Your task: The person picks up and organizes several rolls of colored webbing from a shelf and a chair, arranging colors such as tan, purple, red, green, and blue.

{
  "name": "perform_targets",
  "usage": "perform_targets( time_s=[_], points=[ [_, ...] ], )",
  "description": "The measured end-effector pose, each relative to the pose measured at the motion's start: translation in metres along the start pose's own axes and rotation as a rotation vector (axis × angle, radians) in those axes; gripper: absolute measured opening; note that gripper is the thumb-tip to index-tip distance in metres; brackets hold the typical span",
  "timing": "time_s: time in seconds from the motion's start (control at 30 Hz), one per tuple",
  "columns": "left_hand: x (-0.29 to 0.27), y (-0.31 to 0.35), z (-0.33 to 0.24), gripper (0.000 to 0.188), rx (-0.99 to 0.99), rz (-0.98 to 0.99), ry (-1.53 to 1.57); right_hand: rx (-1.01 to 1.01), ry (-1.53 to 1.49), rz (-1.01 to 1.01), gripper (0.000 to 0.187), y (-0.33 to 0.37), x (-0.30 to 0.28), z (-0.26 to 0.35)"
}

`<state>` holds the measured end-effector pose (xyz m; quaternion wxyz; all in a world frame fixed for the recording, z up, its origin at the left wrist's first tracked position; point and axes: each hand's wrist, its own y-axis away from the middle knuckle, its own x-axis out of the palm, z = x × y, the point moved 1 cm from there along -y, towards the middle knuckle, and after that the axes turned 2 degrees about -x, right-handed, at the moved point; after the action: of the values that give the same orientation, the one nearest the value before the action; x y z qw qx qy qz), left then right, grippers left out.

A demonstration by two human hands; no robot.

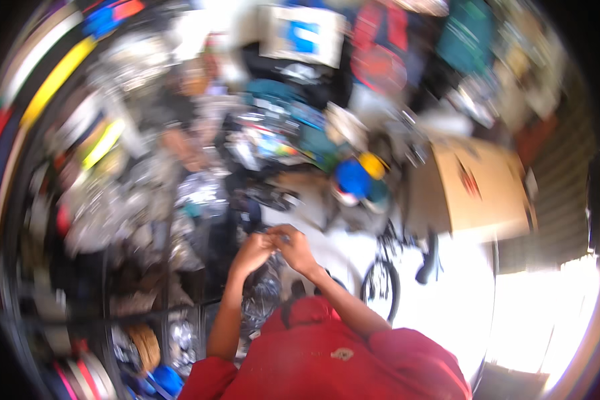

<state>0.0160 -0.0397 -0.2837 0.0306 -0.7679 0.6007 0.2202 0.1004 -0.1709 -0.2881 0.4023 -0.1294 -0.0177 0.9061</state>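
My left hand [252,255] and my right hand [297,251] meet in front of my red shirt [340,363]. Fingertips of both are drawn together in a pinch and touch or nearly touch. Whatever sits between them, if anything, is too small and blurred to make out. Just below the hands lies a bundle of clear, shiny plastic [263,293], which they appear to be above rather than on.
Dark shelving [103,287] with plastic-wrapped goods fills the left. Rolls of coloured ribbon or tape [87,377] sit lower left. A large cardboard box [480,187] stands right, near a bicycle wheel [380,290]. Blue and yellow round items [355,179] lie ahead. Much is smeared by motion.
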Motion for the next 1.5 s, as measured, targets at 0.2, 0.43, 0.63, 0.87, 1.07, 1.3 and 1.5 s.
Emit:
perform_targets(
  time_s=[0.2,0.43,0.63,0.87,1.07,1.3,1.5],
  points=[
    [0.163,-0.049,0.021,0.021,-0.005,0.543,-0.164,0.33,0.171,-0.404,0.025,0.116,-0.092,-0.066],
    [0.339,-0.002,0.015,0.022,-0.036,1.148,-0.31,0.718,0.116,-0.879,0.028,0.286,-0.132,-0.118],
    [0.429,0.05,0.051,0.028,0.095,1.481,-0.71,1.209,-0.355,-1.024,0.039,0.443,-0.093,-0.179],
    [0.51,0.106,0.133,0.03,-0.064,1.753,-0.901,1.468,-0.69,-1.634,0.046,0.58,0.039,-0.311],
    [0.608,0.172,0.254,0.035,0.189,1.839,-1.144,1.796,-0.451,-1.643,0.076,0.687,0.067,-0.421],
    [0.736,0.208,0.406,0.08,0.362,1.636,-0.94,1.398,0.321,-1.724,0.066,0.815,0.063,-0.526],
    [0.773,0.183,0.525,0.069,0.239,1.555,-0.636,1.103,0.559,-1.798,0.065,0.817,0.094,-0.62]
  ],
)
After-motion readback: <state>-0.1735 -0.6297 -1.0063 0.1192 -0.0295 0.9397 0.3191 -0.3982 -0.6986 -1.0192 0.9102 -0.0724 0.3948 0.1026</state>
